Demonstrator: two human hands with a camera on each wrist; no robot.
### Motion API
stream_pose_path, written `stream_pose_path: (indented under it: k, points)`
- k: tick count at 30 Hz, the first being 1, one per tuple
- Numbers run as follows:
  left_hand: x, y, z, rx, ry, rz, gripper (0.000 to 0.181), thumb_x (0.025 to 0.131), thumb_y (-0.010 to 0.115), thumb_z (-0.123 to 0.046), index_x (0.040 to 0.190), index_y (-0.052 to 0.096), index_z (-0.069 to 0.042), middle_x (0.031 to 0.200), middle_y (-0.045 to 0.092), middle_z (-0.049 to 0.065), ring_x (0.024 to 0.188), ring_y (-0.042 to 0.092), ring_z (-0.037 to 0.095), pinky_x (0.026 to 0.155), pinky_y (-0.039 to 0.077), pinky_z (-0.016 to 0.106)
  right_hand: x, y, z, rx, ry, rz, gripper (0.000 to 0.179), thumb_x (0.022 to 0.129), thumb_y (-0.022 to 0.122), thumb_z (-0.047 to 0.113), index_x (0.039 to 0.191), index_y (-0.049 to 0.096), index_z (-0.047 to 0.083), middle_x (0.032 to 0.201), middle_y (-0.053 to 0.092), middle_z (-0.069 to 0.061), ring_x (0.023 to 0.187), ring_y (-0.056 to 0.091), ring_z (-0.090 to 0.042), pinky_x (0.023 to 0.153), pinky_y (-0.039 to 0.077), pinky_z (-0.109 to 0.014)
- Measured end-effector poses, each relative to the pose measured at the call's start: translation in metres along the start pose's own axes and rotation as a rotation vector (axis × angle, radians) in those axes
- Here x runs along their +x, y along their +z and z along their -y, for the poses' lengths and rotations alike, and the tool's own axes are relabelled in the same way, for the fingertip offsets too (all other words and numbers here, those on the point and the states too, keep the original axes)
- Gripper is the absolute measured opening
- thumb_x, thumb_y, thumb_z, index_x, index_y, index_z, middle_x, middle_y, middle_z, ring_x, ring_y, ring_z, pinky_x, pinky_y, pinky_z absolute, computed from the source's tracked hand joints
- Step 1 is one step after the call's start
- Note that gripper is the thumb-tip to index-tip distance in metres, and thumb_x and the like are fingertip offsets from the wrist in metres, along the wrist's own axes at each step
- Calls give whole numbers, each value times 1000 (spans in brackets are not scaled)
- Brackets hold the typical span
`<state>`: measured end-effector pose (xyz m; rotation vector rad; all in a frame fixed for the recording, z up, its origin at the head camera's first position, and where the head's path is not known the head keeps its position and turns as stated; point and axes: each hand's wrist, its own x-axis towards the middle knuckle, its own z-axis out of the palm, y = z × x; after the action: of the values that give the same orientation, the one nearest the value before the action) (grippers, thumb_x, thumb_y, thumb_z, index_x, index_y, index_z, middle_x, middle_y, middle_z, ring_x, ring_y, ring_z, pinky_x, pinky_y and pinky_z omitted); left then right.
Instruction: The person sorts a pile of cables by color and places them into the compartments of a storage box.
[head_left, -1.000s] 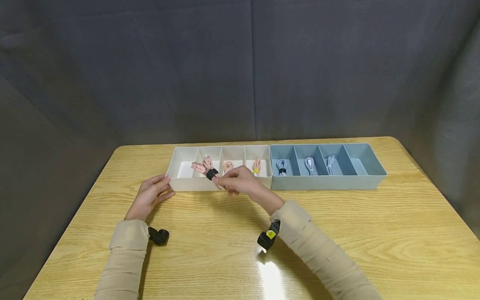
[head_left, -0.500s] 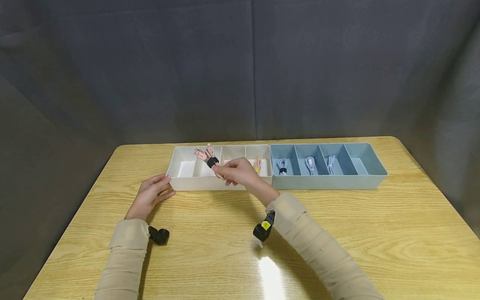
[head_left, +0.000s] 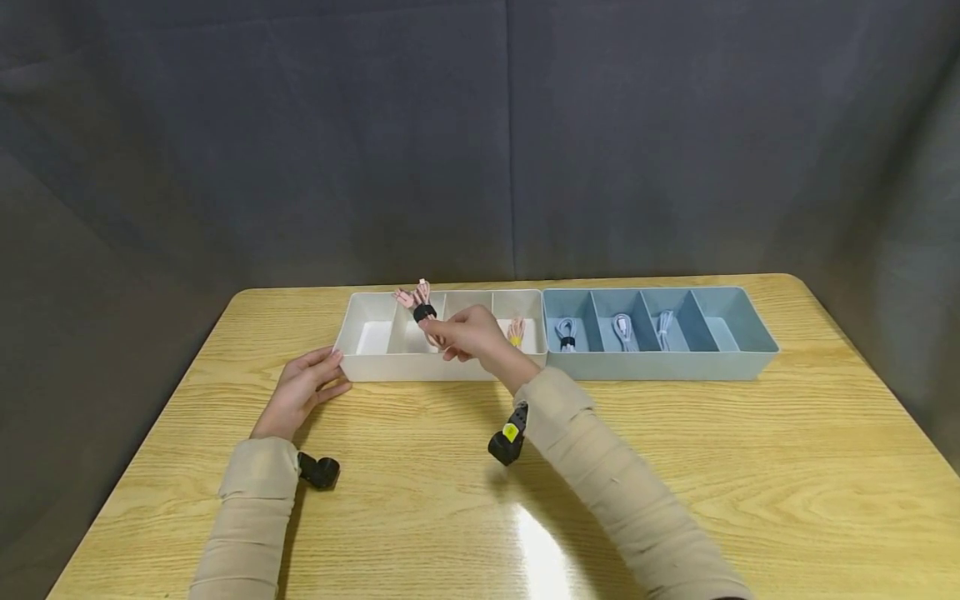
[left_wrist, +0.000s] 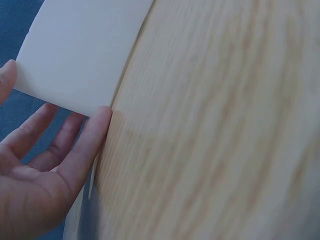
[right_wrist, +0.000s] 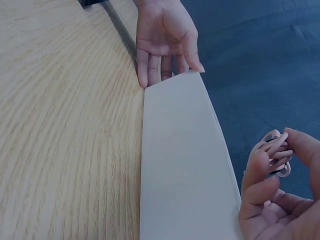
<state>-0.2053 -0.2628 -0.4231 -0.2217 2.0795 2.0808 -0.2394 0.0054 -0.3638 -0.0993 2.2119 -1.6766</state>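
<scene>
My right hand pinches a coiled pink cable bound with a black strap, its plug ends pointing up and left. It is held over the white divided box, near the second compartment from the left. In the right wrist view, thumb and fingertips meet on the cable's loops. My left hand touches the box's left end, thumb at the upper rim and fingers, fairly straight, along the end wall. Another pink cable with a yellow tie lies in the rightmost compartment. The right hand partly covers the compartment between.
A blue divided box adjoins the white one on the right. Inside it lie a blue cable with a black strap, a coiled pale cable and another bundled cable. A dark curtain hangs behind the wooden table.
My right hand has risen slightly with the pink cable, lifting it higher above the white box, and the right forearm has shifted left. The left hand keeps its place at the box's end.
</scene>
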Motion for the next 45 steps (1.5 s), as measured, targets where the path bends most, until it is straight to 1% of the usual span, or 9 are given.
stream_pose_path:
  k: [7,10,13,17,21,32,36,41,45]
  points:
    - [-1,1,1,-2,2,5,69,89,59,-32,139,29,5,108,51,3,92,58,9,90,48,32,2,2,0,37,28,-3,39,82,69,32,77,66,-7,58,56,-5,48,53,-12,46,45,-22]
    - [-2,1,1,-4,-2,13,71,89,59,-32,139,28,5,108,51,3,92,58,10,90,48,32,2,3,0,70,37,1,31,83,69,25,82,67,-6,71,62,-12,46,53,-10,44,46,-18]
    - [-3,0,0,-5,-3,24,73,89,59,-33,141,25,5,112,48,7,94,56,10,91,47,32,3,4,0,115,46,11,23,84,66,13,95,66,-7,91,64,-21,46,54,-9,43,48,-16]
    - [-4,0,-2,5,-1,30,74,89,57,-34,141,22,4,117,44,12,96,55,11,92,46,32,3,5,-1,150,47,17,30,85,63,3,112,58,-10,103,61,-26,47,54,-8,44,48,-15]
    - [-4,0,-2,9,-1,29,74,89,57,-34,142,21,4,119,44,13,96,55,11,93,46,33,3,5,-3,154,34,19,33,85,63,2,114,57,-10,102,61,-25,49,56,-8,47,50,-16]
    - [-6,-2,-2,-13,-9,15,73,90,57,-32,142,21,5,113,46,8,93,56,9,93,46,32,-11,0,-7,151,-28,-29,27,84,65,5,108,61,-7,96,64,-20,54,59,-12,54,55,-24]
    - [-7,0,-5,25,-10,-9,69,91,55,-32,141,23,5,116,45,10,94,55,9,93,46,32,-16,-3,-9,153,-46,-23,28,84,64,6,109,61,-7,94,64,-18,54,59,-12,55,55,-24]
    - [-11,6,-8,140,5,-65,64,93,50,-35,138,30,7,122,43,17,95,55,9,92,47,32,-24,-7,-11,155,-61,-13,27,84,65,6,109,62,-6,92,64,-15,55,59,-13,54,54,-24]
    - [-15,8,-10,218,-12,-104,63,94,50,-36,137,32,7,126,43,23,98,56,15,89,49,31,-32,-10,-15,135,-84,-3,27,84,65,7,108,62,-6,91,64,-13,57,60,-13,58,56,-28]
